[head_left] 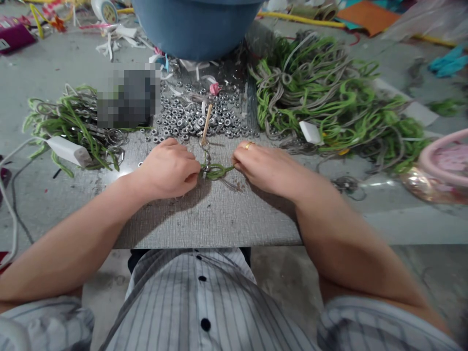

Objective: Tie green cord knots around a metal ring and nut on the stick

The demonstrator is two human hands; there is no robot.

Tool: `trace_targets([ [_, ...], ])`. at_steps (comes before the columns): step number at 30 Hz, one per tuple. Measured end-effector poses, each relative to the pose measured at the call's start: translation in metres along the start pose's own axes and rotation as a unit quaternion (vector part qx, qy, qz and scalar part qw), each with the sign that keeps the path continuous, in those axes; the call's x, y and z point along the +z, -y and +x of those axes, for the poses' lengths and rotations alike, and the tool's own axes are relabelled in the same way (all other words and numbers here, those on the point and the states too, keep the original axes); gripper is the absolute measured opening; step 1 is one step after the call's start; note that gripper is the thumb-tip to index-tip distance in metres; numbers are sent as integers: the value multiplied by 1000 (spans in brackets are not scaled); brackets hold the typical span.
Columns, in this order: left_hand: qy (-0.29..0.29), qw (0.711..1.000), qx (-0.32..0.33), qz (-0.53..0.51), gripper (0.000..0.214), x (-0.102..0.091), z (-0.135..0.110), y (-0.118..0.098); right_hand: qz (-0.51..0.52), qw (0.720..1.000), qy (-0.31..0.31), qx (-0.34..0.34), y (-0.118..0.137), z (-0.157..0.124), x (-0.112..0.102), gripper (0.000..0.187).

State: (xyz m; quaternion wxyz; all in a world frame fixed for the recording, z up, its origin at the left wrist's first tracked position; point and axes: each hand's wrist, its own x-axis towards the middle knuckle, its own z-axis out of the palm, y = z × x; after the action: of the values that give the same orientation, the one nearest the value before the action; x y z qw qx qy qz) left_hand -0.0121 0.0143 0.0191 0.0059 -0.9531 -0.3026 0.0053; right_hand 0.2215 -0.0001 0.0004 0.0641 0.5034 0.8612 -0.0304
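A green cord (218, 171) is looped into a loose knot just above the table, between my two hands. My left hand (170, 168) is closed at the cord's left side, its fingertips mostly hidden by the fist. From the other side, my right hand (265, 165), with a gold ring on one finger, pinches the cord and holds it stretched out. Small metal links (206, 157) run up from the knot towards a thin wooden stick (207, 124) standing behind it. Grey cord ends (234, 185) stick out below the loops.
Many small metal nuts or ring beads (179, 117) lie scattered beyond my hands, before a blue basin (197, 29). A large heap of green and grey cords (321, 92) lies right; a smaller bundle (82, 109) with metal rings lies left, beside a white plug (70, 150).
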Motion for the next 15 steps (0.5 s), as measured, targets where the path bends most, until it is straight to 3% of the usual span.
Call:
trace_targets([
  [4,-22,1000,-2,1,21,-1,-2,3,8,1000,-12,-2,-1,0,1,14],
  [15,25,998,-55,4,13,-2,-2,12,9,1000,-18,-4,-3,-1,1,16],
])
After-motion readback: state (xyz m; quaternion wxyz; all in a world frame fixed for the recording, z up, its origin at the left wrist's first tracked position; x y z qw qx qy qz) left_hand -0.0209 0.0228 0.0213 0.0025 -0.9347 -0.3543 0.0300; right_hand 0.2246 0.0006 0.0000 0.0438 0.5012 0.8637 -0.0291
